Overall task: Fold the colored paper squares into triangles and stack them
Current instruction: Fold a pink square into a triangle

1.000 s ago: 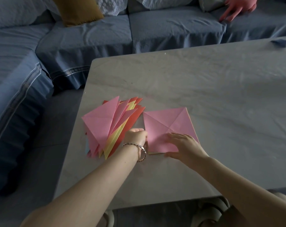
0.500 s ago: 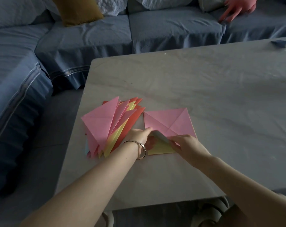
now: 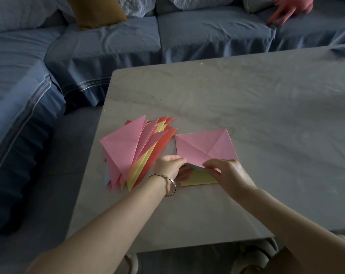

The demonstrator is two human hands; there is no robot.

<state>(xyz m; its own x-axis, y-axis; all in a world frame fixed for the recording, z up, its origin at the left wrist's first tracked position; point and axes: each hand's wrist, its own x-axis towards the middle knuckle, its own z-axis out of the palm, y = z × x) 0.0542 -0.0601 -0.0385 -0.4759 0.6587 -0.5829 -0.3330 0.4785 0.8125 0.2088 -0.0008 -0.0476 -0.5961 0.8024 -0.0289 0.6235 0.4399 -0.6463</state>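
Note:
A pink creased paper square (image 3: 204, 146) tops a small pile of squares on the grey table (image 3: 246, 99). Its near edge is lifted, baring a yellow sheet (image 3: 199, 178) underneath. My left hand (image 3: 168, 165), with a bracelet on the wrist, pinches the lifted near-left corner. My right hand (image 3: 227, 173) pinches the same lifted edge a little to the right. Left of the pile lies a fanned stack of folded triangles (image 3: 136, 153), pink on top with yellow and red beneath.
A blue-covered sofa (image 3: 116, 42) wraps round the table's far and left sides, with a mustard cushion (image 3: 97, 10) on it. A pink glove-like thing (image 3: 286, 8) lies on the sofa at far right. A small dark object (image 3: 342, 51) sits at the table's far right edge.
Both hands have taken hold of the pink square's near edge and lifted it, so the yellow sheet underneath now shows. The triangle stack has not moved.

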